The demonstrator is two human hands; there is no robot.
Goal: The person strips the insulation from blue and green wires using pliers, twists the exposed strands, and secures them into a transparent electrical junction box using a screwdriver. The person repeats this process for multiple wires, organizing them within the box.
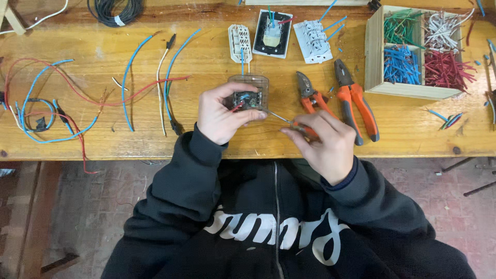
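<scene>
Two bare hands meet over the near edge of a wooden workbench (217, 67) in the head camera's view. The left hand (219, 116) is clamped around a small switch module (249, 93) with a clear plastic housing, thumb and fingers pinching its lower part so the wired back faces up; a short blue wire stands out of its top. The right hand (323, 144) is closed on a screwdriver (281, 118), whose thin metal shaft reaches leftward to the module's lower right corner. The handle is mostly hidden inside the fingers, so its colour is hard to tell, possibly orange.

Just right of the module lie orange-handled wire strippers (310, 95) and orange-handled pliers (354, 98), side by side, the right hand's knuckles covering the strippers' handle ends. Beyond the module sit three more switch parts (all with blue wire stubs): a white terminal block (239, 42), a black-framed switch back (273, 33) and a white socket insert (312, 41). At far right a wooden box (374, 57) holds cut wire pieces sorted in green, white, blue and red. Loose blue, red and white wires (129, 82) sprawl across the bench's left half, and a black cable coil (111, 10) sits at the top edge.
</scene>
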